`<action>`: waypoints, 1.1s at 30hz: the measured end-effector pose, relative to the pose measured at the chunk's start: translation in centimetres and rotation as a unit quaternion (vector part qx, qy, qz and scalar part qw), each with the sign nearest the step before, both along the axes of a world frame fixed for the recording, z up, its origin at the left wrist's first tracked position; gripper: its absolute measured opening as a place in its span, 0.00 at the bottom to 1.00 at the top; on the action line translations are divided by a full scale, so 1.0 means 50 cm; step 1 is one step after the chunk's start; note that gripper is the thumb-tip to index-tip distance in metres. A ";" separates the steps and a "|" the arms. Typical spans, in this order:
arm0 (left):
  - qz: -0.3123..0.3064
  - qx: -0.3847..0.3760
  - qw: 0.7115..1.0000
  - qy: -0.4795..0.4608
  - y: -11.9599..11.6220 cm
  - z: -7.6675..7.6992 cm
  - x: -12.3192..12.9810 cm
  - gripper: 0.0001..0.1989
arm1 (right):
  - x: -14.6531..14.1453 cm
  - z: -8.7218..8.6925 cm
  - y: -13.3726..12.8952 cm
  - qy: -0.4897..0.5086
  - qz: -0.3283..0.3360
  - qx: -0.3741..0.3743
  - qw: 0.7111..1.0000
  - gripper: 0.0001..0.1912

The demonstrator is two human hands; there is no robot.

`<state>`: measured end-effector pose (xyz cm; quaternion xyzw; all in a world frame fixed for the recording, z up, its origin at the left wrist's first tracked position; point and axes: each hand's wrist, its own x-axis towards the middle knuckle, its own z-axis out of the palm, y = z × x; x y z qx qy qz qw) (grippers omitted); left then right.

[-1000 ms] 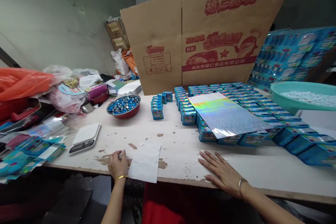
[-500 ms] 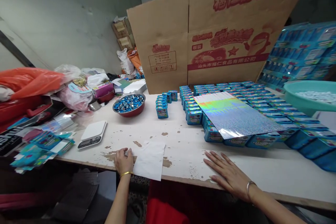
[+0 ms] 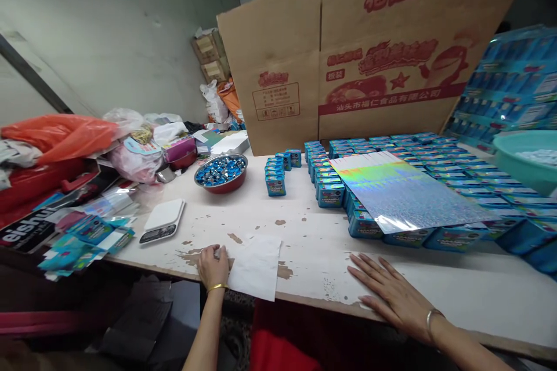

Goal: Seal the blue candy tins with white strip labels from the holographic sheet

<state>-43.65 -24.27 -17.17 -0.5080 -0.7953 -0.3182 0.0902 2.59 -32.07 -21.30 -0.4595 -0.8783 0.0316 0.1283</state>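
My left hand (image 3: 213, 266) rests near the table's front edge, fingers curled inward, just left of a white paper sheet (image 3: 255, 266); whether anything is under the fingers is hidden. Flat on the table at the right lies my right hand (image 3: 394, 295), fingers spread, holding nothing. Beyond it stand many rows of small blue boxes (image 3: 364, 225), with a shiny holographic sheet (image 3: 409, 191) lying on top. A shorter row of blue boxes (image 3: 275, 184) stands near the middle. Left of that is a red-and-steel bowl (image 3: 221, 175) full of blue-wrapped pieces.
A white scale (image 3: 164, 219) and flat blue packaging (image 3: 82, 243) are on the left. Plastic bags (image 3: 65, 139) pile up behind them. A large cardboard sheet (image 3: 278, 69) stands at the back. A teal basin (image 3: 526, 156) sits at the far right.
The view has turned slightly left, so the things in it appear shifted to the right. Both hands hold the same place and pose on the table.
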 end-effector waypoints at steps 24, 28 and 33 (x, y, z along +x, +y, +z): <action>-0.004 0.004 1.000 0.002 -0.002 -0.008 -0.002 0.12 | 0.003 -0.011 0.000 0.007 -0.002 -0.019 1.000 0.32; -0.010 0.001 1.000 0.000 0.000 -0.006 -0.002 0.12 | 0.003 -0.008 0.003 0.014 -0.005 -0.005 1.000 0.31; -0.003 0.007 1.000 0.002 0.003 -0.003 0.002 0.12 | 0.002 -0.004 0.002 0.017 -0.001 -0.001 1.000 0.31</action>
